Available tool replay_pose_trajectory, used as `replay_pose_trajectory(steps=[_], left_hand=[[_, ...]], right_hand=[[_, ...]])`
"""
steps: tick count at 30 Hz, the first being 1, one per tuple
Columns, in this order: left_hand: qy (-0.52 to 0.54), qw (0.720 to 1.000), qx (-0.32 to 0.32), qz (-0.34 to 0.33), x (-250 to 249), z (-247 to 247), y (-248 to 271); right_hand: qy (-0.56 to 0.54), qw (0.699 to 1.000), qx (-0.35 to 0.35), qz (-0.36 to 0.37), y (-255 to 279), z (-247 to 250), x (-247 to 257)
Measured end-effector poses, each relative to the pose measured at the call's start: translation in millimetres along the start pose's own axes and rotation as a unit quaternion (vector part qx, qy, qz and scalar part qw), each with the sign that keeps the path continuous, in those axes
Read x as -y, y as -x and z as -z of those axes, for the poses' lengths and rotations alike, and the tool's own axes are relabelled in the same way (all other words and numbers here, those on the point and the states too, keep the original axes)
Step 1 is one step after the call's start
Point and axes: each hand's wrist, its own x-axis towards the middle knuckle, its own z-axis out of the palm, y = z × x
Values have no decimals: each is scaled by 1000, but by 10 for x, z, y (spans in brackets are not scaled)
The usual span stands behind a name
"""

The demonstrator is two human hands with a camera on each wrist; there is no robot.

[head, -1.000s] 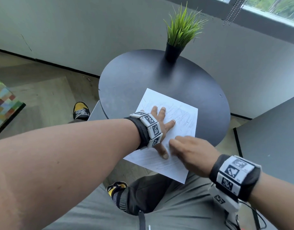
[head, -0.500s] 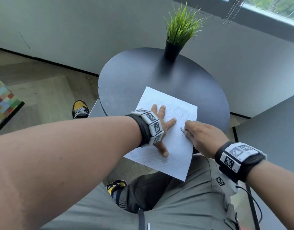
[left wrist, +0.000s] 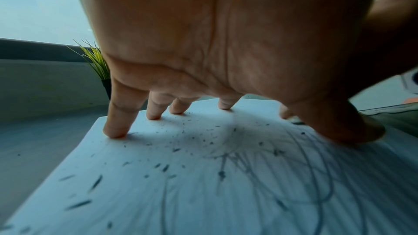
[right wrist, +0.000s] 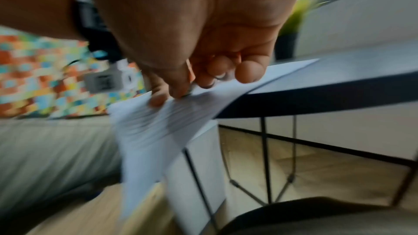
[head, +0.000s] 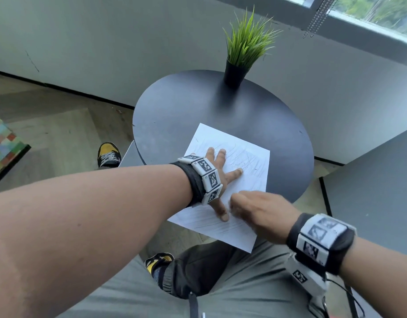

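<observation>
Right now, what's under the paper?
The black table bears the far part of the paper; its near end overhangs the edge, above the lap. Anything flat beneath is covered.

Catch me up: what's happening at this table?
A person is working on a white sheet of paper on the round black table. The left hand is spread, fingertips pressing the sheet down. The right hand, fingers curled, is on the near part, which overhangs the table edge; what is in its grip is too blurred to tell. Pencil scribbles and dark crumbs cover the sheet.
</observation>
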Motion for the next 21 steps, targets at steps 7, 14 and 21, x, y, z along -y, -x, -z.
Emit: replay_pose_trajectory(steps=[7, 14, 21], left_hand=[[6, 1000, 1, 1, -3, -11, 7], [10, 1000, -1, 0, -15, 0, 25], [4, 1000, 2, 1, -25, 13, 17]], right_hand=[[14, 1000, -26, -11, -30, 25, -50], [11, 991, -63, -117, -9, 131, -441], [22, 995, -42, -82, 37, 138, -308]])
